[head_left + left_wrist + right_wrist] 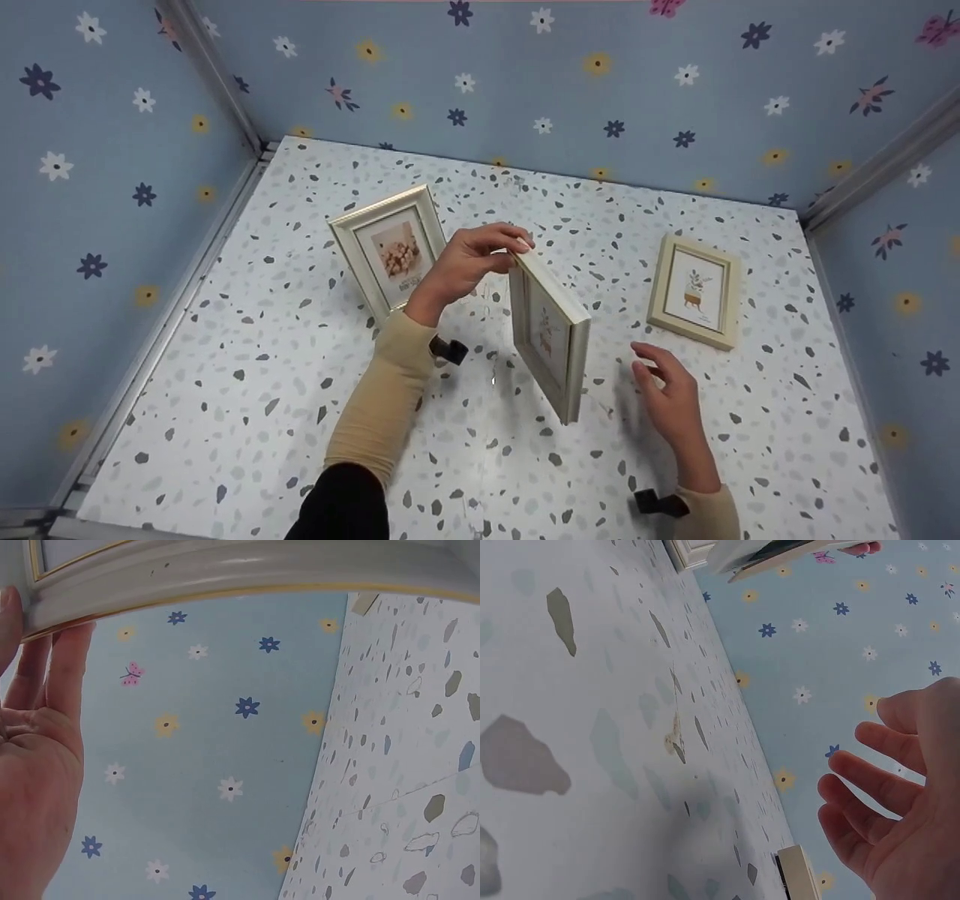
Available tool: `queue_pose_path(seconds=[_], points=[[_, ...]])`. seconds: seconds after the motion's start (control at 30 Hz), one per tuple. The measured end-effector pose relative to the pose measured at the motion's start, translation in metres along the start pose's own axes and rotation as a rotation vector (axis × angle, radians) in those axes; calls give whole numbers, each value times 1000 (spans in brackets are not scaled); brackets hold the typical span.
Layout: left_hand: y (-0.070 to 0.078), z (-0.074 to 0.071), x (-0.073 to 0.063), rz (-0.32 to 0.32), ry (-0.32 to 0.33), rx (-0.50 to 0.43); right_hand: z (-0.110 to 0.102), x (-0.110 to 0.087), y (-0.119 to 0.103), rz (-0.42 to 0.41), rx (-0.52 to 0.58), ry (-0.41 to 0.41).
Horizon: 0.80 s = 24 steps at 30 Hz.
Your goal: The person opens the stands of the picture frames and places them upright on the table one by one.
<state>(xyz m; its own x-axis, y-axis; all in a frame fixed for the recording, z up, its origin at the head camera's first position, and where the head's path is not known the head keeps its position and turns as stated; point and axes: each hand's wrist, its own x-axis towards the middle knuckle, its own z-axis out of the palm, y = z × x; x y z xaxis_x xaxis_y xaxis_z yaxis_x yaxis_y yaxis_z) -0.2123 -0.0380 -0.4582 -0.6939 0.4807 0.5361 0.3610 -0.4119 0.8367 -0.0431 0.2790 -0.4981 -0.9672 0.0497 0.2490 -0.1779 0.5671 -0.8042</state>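
Near the middle of the head view, my left hand (pixel 469 262) pinches the upper far corner of a cream picture frame (pixel 551 330) that is turned nearly edge-on, its plant picture facing left. In the left wrist view the same frame (pixel 247 577) crosses the top, with fingers of my left hand (pixel 45 742) at its edge. My right hand (pixel 671 397) holds nothing; its fingers are loosely bent, apart from the frame and to its right. The right wrist view shows this right hand (pixel 900 795) against the flowered wall.
A larger cream frame (pixel 360 225) with a flower picture stands tilted at the left, partly behind my left hand. A smaller frame (pixel 694 292) with a potted-plant picture lies flat at the right. Blue flowered walls (pixel 525 90) border the speckled white tabletop (pixel 247 420).
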Motion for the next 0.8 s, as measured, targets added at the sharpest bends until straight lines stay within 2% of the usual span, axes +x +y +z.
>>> queue_pose_path(seconds=[0.2, 0.3, 0.5, 0.8], points=[[3, -2, 5, 11, -81, -84, 4, 1, 23, -7, -3, 9], [4, -2, 7, 10, -122, -132, 4, 2, 28, -19, -17, -1], [6, 0, 9, 7, -183, -265, 5, 3, 23, -99, -39, -12], [3, 5, 12, 50, -244, -458, 15, 2, 9, -174, -37, -55]])
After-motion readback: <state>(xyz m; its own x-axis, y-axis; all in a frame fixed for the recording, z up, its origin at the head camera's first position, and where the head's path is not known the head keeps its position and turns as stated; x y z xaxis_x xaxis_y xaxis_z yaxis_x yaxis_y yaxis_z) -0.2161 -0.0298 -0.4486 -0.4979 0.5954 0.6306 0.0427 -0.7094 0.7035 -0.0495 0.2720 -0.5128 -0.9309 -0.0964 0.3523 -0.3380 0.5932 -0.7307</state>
